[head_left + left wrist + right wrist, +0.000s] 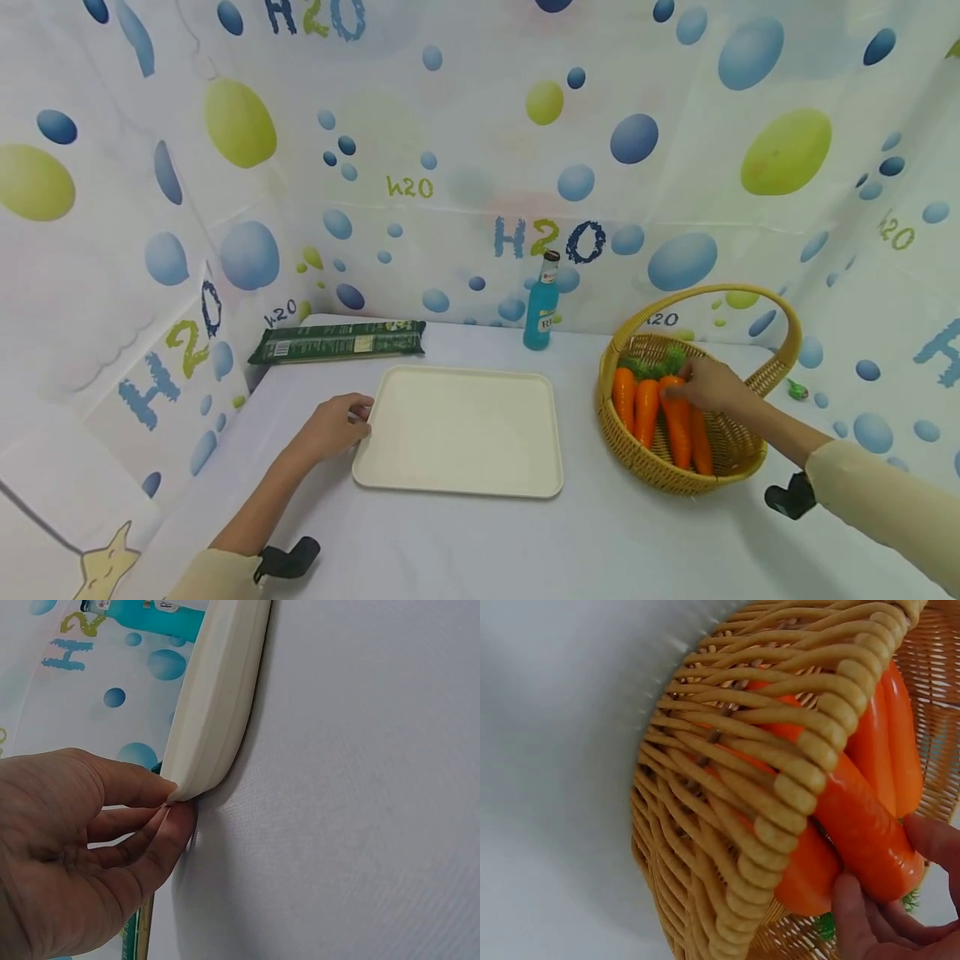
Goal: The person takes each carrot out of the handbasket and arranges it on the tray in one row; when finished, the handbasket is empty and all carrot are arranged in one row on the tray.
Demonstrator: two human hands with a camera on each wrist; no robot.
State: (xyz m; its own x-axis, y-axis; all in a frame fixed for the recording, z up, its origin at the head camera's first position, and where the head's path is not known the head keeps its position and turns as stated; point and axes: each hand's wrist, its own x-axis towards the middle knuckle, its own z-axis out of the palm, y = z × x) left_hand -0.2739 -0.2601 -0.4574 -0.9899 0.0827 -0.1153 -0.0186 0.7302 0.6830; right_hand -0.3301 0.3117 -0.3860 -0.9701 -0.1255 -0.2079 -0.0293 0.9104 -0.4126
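Note:
My left hand (333,427) is at the left edge of a cream rectangular tray (461,433) lying on the white table. In the left wrist view, thumb and fingers pinch the tray's rim (217,712) near a corner. On the right, my right hand (712,385) reaches into a wicker basket (637,458) with a tall arched handle. It grips an orange carrot (870,832) near its green-topped end, thumb on one side and fingers on the other. Several other carrots (647,408) lie beside it in the basket, leafy ends toward the back.
A blue bottle (542,308) with a dark cap stands at the back, behind the tray. To its left lies a long dark green package (341,342). A small green object (798,389) shows right of the basket. A patterned curtain (465,167) hangs behind the table.

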